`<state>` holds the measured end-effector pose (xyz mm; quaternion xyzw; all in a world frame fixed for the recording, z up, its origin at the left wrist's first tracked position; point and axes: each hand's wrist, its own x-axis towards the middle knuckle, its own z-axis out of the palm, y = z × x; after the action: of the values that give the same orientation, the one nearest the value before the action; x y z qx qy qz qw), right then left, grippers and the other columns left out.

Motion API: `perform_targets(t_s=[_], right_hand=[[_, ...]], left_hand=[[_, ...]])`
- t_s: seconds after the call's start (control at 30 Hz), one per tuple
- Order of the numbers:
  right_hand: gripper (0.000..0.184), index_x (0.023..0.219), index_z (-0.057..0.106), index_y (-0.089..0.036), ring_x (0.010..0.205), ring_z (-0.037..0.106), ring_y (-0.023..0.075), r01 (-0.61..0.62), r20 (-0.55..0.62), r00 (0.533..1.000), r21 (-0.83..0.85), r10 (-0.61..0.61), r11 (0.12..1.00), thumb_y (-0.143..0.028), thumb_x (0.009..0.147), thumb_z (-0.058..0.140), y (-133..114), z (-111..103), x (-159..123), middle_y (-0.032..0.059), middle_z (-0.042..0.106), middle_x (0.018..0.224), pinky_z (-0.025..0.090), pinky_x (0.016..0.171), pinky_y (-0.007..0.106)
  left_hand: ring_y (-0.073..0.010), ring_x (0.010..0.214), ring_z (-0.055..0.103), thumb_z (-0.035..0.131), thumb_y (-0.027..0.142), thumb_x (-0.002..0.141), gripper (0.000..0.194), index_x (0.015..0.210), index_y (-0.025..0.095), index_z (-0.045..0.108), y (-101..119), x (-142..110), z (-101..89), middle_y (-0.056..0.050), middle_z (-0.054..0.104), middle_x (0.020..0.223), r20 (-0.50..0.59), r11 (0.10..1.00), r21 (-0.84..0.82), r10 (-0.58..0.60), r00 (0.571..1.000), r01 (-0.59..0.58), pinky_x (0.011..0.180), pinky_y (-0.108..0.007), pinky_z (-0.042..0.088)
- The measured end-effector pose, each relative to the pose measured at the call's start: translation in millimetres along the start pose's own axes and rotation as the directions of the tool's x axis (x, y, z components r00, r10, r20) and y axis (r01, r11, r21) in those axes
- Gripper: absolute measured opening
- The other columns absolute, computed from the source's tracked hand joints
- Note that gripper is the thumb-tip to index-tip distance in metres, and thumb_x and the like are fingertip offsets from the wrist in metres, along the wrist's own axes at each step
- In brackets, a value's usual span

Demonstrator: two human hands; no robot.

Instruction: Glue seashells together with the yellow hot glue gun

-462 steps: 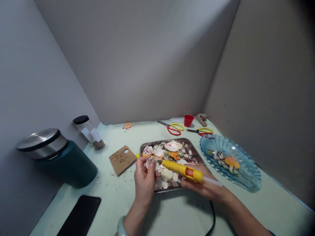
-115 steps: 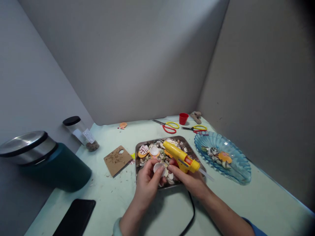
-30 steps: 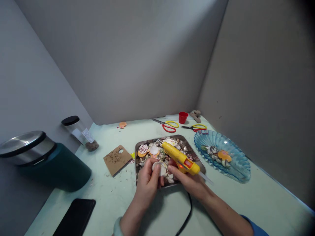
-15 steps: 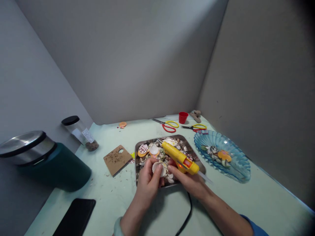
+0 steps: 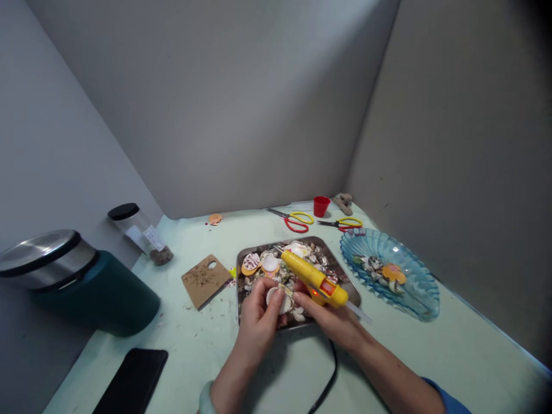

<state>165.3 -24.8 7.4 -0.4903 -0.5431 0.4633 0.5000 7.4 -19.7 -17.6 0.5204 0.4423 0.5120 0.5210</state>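
Note:
Between the thumb and fingers of my left hand [image 5: 259, 313] is a pale scallop shell [image 5: 275, 299], held over the near part of a metal tray [image 5: 238, 299]. My right hand [image 5: 328, 319] is closed around a yellow glue gun [image 5: 311, 275], whose nozzle points up and to the left over the tray. A clear glue stick [image 5: 357, 311] sticks out of its back end, and an orange light glows on its side. My right fingertips are close to the shell's edge; whether they touch it I cannot tell. Mixed seashells [image 5: 297, 248] fill the tray.
A blue glass dish [image 5: 414, 287] with shells lies right. Two pairs of scissors [image 5: 297, 220], a red cup [image 5: 321, 206] and driftwood [image 5: 344, 203] are behind. Left are a brown board [image 5: 206, 282], a jar [image 5: 146, 236], a teal container [image 5: 99, 293] and a phone [image 5: 131, 379]. A black cord [image 5: 330, 379] trails nearby.
The glue gun has shifted slightly left and down in my right hand. My left hand and the shell have barely moved.

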Motion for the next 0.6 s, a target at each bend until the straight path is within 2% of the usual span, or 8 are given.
perform_targets(t_s=[0.17, 0.37, 0.6], right_hand=[[0.026, 0.089, 0.069, -0.019, 0.081, 0.07, 0.0232, -0.044, -0.01, 0.999, 0.017, 0.045, 0.999, -0.04, 0.074, 0.07, 0.6, 0.7, 0.8, 0.0042, 0.073, 0.085, 0.058, 0.076, 0.035], [0.026, 0.097, 0.071, -0.02, 0.089, 0.071, 0.0256, 0.013, -0.01, 1.0, -0.011, -0.013, 1.0, -0.039, 0.079, 0.069, 5.5, -0.8, 0.5, 0.0065, 0.076, 0.094, 0.058, 0.083, 0.038], [0.026, 0.094, 0.073, -0.02, 0.088, 0.072, 0.0264, -0.012, -0.015, 1.0, -0.001, 0.012, 1.0, -0.04, 0.077, 0.071, 3.8, 0.1, -0.1, 0.0065, 0.077, 0.094, 0.06, 0.081, 0.038]], left_hand=[[-0.01, 0.047, 0.049, 0.061, 0.052, 0.086, 0.032, 0.087, 0.022, 0.051, 1.0, 0.4, -0.2, 0.005, 0.054, 0.063, 0.033, 0.999, -0.006, -0.051, 0.998, 0.051, 0.046, -0.021, 0.043], [-0.0099, 0.048, 0.051, 0.063, 0.051, 0.084, 0.032, 0.09, 0.021, 0.054, 4.4, 0.7, 1.5, 0.003, 0.057, 0.066, 0.016, 0.998, -0.03, -0.058, 0.998, 0.059, 0.046, -0.021, 0.042], [-0.0086, 0.046, 0.049, 0.062, 0.051, 0.085, 0.033, 0.09, 0.02, 0.052, 3.9, 1.1, 1.3, 0.004, 0.056, 0.064, 0.035, 0.997, -0.038, -0.07, 0.997, 0.071, 0.046, -0.02, 0.042]])
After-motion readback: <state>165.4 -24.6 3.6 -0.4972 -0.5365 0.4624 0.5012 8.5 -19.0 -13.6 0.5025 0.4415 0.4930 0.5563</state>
